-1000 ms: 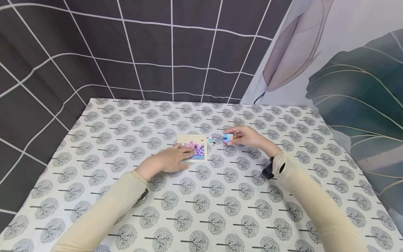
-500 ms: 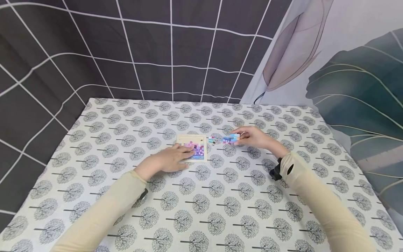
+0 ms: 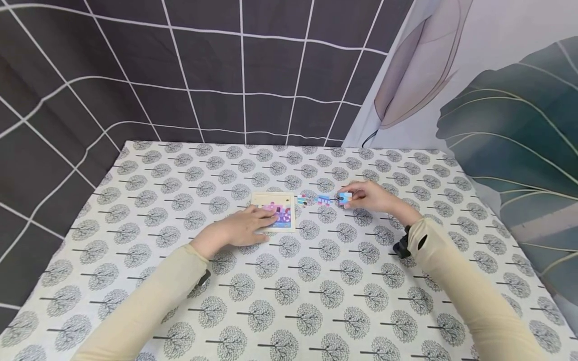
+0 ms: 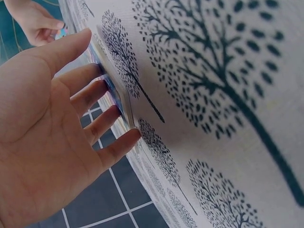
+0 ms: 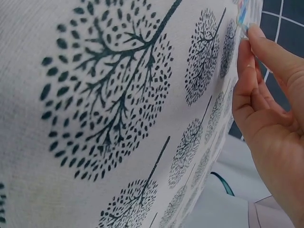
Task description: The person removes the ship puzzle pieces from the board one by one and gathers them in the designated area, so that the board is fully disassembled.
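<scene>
A jigsaw puzzle in a pale square frame (image 3: 293,210) lies mid-table, its picture pink, purple and blue. My left hand (image 3: 246,226) rests over the left part of it, fingers extended, covering some of the picture. In the left wrist view, the fingertips of the left hand (image 4: 71,114) lie along the puzzle's edge. To the right of the frame, my right hand (image 3: 370,195) pinches a light-blue puzzle piece (image 3: 344,197) between thumb and fingers. Between that piece and the frame lie a blue-and-pink puzzle piece (image 3: 323,200) and a small multicoloured puzzle piece (image 3: 301,200).
A white cloth (image 3: 311,281) printed with grey trees covers the table. A dark curtain (image 3: 207,60) with a white grid hangs behind it, and a pale curtain (image 3: 406,100) with large leaves hangs at the right.
My right hand has moved right along the table. The blue-and-pink piece now shows apart from it, lying between the held piece and the multicoloured one. The left hand stays on the puzzle.
</scene>
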A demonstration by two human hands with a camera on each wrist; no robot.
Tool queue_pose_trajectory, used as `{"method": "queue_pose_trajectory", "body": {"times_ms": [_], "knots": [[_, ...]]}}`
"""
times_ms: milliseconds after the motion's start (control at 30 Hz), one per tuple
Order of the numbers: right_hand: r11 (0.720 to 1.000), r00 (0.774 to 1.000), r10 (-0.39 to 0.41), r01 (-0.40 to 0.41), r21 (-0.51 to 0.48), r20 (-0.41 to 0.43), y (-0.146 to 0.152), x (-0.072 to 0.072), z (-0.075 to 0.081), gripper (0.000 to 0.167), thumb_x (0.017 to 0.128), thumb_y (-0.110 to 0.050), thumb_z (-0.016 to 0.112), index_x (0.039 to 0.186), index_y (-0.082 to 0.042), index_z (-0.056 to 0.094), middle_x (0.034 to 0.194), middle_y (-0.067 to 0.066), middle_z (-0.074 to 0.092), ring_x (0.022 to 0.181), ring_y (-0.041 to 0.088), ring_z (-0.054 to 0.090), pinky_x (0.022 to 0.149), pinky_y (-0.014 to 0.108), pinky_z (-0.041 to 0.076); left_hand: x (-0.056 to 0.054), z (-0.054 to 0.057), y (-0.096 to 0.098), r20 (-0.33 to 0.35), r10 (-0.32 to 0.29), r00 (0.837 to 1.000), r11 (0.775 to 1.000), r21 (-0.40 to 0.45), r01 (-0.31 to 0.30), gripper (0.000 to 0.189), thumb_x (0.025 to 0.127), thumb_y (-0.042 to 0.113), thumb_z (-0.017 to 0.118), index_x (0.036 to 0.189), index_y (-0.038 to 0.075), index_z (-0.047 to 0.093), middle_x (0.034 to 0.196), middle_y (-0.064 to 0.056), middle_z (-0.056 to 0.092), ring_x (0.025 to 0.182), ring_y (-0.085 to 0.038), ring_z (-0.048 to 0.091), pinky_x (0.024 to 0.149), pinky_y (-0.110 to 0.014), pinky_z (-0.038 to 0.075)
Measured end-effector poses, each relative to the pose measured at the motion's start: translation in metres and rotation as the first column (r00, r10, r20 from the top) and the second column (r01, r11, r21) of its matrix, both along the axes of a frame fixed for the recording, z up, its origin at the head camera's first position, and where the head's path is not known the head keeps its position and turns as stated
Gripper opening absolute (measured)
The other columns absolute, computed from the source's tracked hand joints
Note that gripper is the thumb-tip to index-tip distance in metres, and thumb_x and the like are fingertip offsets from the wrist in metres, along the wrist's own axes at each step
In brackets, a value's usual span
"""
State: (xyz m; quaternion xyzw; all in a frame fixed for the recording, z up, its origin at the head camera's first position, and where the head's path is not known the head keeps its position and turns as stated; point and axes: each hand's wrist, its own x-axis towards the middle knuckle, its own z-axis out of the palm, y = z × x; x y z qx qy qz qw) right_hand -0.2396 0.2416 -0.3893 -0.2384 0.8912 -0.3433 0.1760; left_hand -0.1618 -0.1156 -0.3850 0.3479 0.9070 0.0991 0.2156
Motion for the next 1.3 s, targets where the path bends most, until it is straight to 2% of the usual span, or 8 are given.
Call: {"method": "queue_pose_trajectory", "body": {"times_ms": [67,233,433,667,867,967,1167,1300], "knots": [[1.000,1.000,-0.005,0.005,0.001,0.001,0.000,0.001,0.000,0.044,0.079,-0.007,0.072,0.121,-0.004,0.061,0.117,0.018,0.060,0.078,0.016,0.064,0.066,0.023,0.056,0.000,-0.001,0.000,-0.001,-0.002,1.000,1.000,-0.001,0.002,0.059,0.097,0.037,0.045,0.146,0.010,0.029,0.153,-0.011,0.023,0.137,-0.039,0.021,0.112,-0.057,0.018],[0.999,1.000,-0.019,0.019,0.046,-0.003,0.003,0.000,-0.007,0.044,0.080,-0.015,0.072,0.122,-0.007,0.061,0.102,0.012,0.066,0.079,0.015,0.064,0.069,0.025,0.055,-0.001,-0.002,0.000,0.000,-0.002,1.000,1.000,0.000,0.002,0.059,0.097,0.037,0.045,0.146,0.010,0.029,0.153,-0.010,0.022,0.137,-0.039,0.022,0.111,-0.058,0.021],[0.997,0.998,-0.040,0.043,0.071,-0.041,-0.002,0.001,-0.007,0.041,0.084,-0.012,0.069,0.122,-0.005,0.060,0.086,0.008,0.070,0.072,0.015,0.061,0.064,0.026,0.050,-0.001,-0.002,-0.003,-0.004,0.014,1.000,1.000,0.002,-0.014,0.057,0.096,0.036,0.046,0.146,0.011,0.031,0.153,-0.010,0.024,0.137,-0.038,0.023,0.111,-0.057,0.022],[0.980,0.993,-0.063,0.081,0.180,-0.104,-0.010,0.005,-0.008,0.041,0.085,-0.013,0.068,0.124,-0.003,0.059,0.071,0.004,0.054,0.061,0.013,0.047,0.056,0.025,0.043,0.000,-0.001,-0.003,-0.007,0.005,1.000,1.000,0.006,-0.005,0.058,0.096,0.036,0.046,0.146,0.010,0.030,0.153,-0.010,0.024,0.136,-0.038,0.024,0.110,-0.057,0.024],[0.956,0.987,-0.068,0.108,0.274,-0.149,-0.011,0.008,-0.002,0.043,0.085,-0.015,0.067,0.125,-0.004,0.058,0.087,0.011,0.059,0.071,0.017,0.050,0.067,0.034,0.047,0.000,0.003,0.002,-0.011,-0.001,1.000,1.000,0.015,0.001,0.056,0.097,0.034,0.045,0.145,0.008,0.033,0.152,-0.013,0.026,0.135,-0.041,0.024,0.112,-0.057,0.020],[0.945,0.985,-0.063,0.111,0.307,-0.162,-0.011,0.012,0.000,0.044,0.087,-0.017,0.065,0.128,-0.005,0.056,0.091,0.013,0.056,0.076,0.019,0.049,0.070,0.035,0.048,0.000,0.008,0.009,0.002,0.032,0.999,0.999,0.021,-0.032,0.055,0.096,0.034,0.047,0.143,0.007,0.036,0.151,-0.012,0.029,0.135,-0.042,0.026,0.113,-0.056,0.019],[0.933,0.982,-0.027,0.091,0.348,-0.186,-0.015,0.021,-0.002,0.046,0.091,-0.017,0.060,0.133,-0.002,0.049,0.095,0.016,0.048,0.073,0.018,0.046,0.060,0.027,0.046,0.001,0.012,0.021,-0.025,0.076,0.997,0.996,-0.037,-0.077,0.052,0.096,0.033,0.047,0.140,0.005,0.042,0.149,-0.010,0.033,0.137,-0.036,0.027,0.115,-0.049,0.017],[0.934,0.981,-0.015,0.083,0.349,-0.192,-0.018,0.023,-0.003,0.046,0.091,-0.016,0.059,0.134,-0.003,0.049,0.096,0.016,0.049,0.075,0.018,0.048,0.061,0.029,0.048,0.003,0.009,0.022,-0.055,0.087,0.995,0.992,-0.091,-0.092,0.051,0.096,0.034,0.048,0.140,0.008,0.042,0.150,-0.006,0.032,0.136,-0.036,0.030,0.114,-0.048,0.021]]}}
